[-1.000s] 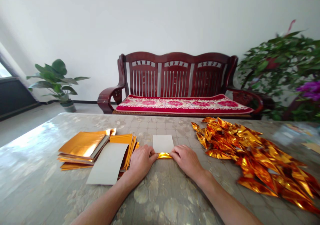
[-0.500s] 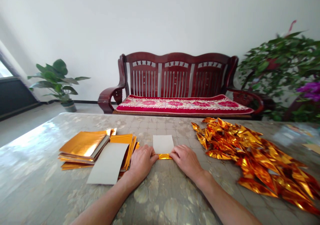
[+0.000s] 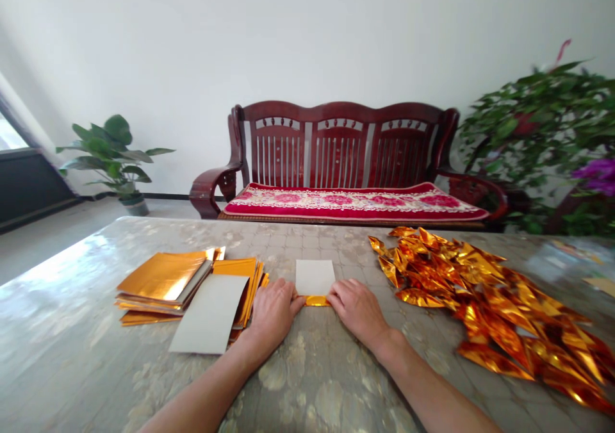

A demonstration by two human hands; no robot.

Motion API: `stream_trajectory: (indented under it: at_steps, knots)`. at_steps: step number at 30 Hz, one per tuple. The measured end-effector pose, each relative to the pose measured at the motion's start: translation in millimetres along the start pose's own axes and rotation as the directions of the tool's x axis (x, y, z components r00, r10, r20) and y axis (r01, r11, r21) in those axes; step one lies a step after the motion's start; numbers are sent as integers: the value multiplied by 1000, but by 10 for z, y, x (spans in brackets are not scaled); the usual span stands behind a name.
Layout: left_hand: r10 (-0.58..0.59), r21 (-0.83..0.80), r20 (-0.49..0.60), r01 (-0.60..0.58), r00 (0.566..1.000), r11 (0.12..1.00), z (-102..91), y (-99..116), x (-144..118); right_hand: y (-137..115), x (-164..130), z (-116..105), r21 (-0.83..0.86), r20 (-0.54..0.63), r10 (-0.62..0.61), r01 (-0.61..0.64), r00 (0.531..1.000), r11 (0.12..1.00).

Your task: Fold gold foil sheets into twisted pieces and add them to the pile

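Observation:
A small sheet of paper [image 3: 314, 276], white side up, lies on the table in front of me. Its near edge is folded over and shows a gold foil strip. My left hand [image 3: 273, 312] presses the left end of that fold, and my right hand [image 3: 358, 308] presses the right end. To the left sits a stack of gold foil sheets [image 3: 166, 280] with one white-backed sheet [image 3: 210, 313] lying on top at an angle. A heap of folded gold foil pieces [image 3: 485, 295] spreads across the table's right side.
The table [image 3: 307, 382] has a glossy patterned cover. Behind it stands a dark red wooden bench [image 3: 343, 157] with a floral cushion. A potted plant [image 3: 113, 157] is at the back left, leafy plants [image 3: 542, 125] at the right.
My hands have closed in a little along the gold fold, so less of the strip shows between them. Nothing else on the table has moved.

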State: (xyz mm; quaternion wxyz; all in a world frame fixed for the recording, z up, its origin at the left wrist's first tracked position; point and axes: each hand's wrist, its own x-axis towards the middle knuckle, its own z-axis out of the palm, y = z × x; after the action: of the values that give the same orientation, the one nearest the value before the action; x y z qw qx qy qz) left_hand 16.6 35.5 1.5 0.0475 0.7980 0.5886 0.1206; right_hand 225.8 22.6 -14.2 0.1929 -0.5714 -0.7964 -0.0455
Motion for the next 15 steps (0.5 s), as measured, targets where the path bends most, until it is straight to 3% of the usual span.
stream_trajectory:
  at_steps: [9, 15]
  knots:
    - [-7, 46, 15, 7, 1000, 999, -14, 5, 2, -5, -4, 30, -58, 11, 8, -7, 1000, 998]
    - [21, 27, -35, -20, 999, 999, -6, -6, -9, -24, 8, 25, -73, 49, 34, -31, 998, 997]
